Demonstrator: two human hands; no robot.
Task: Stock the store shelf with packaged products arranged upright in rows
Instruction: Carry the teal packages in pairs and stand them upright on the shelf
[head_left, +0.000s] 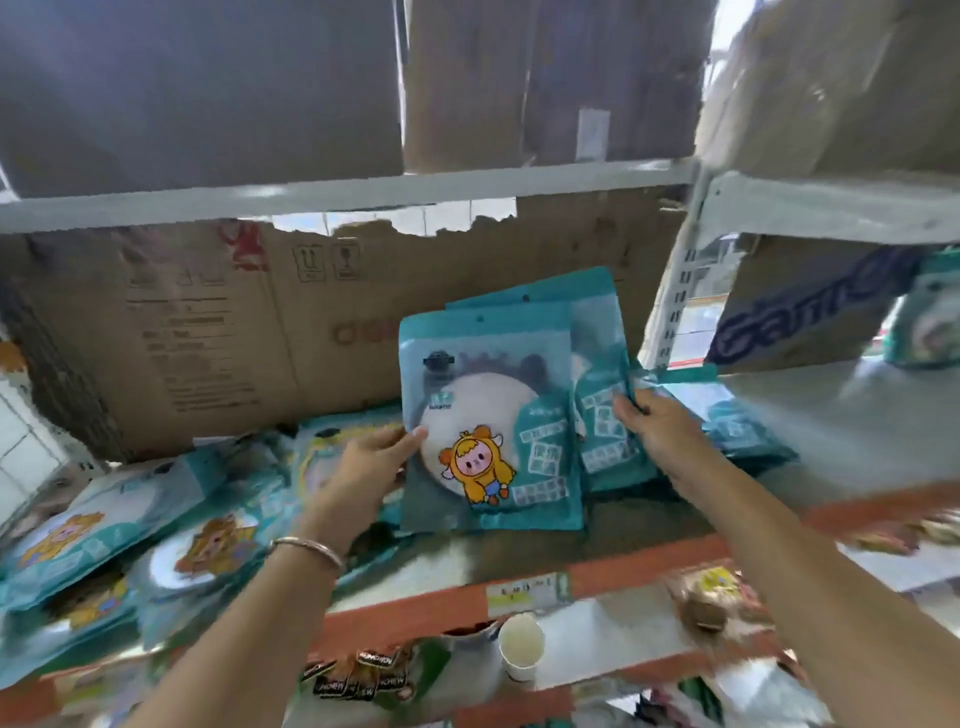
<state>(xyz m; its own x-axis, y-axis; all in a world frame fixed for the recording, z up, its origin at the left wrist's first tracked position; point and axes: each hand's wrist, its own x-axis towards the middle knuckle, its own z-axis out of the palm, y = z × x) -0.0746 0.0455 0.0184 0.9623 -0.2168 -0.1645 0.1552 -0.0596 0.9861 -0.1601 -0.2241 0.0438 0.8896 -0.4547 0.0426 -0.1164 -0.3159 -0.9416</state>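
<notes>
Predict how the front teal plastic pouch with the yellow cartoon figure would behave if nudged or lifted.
The teal plastic pouch probably tips easily: it is flat and thin, steadied by the left hand, while similar pouches lie toppled alongside. Its glossy film looks slippery and probably flexes.

front packet (491, 431): thin plastic film, glossy, teal print around a frosted see-through window.
rear packets (597, 364): just behind the front packet, same glossy film, lightly creased.
loose packets (104, 530): left of the front packet, shiny plastic film.
cardboard sheet (208, 332): behind the front packet, brown corrugated board, matt, ragged torn top edge.
shelf beam (363, 192): above the front packet, pale painted metal, smooth.
shelf edge (405, 616): below the front packet, orange painted metal, smooth.
cup (521, 647): below the front packet, white paper, matt.
bangle (306, 548): lower left of the front packet, polished metal.
</notes>
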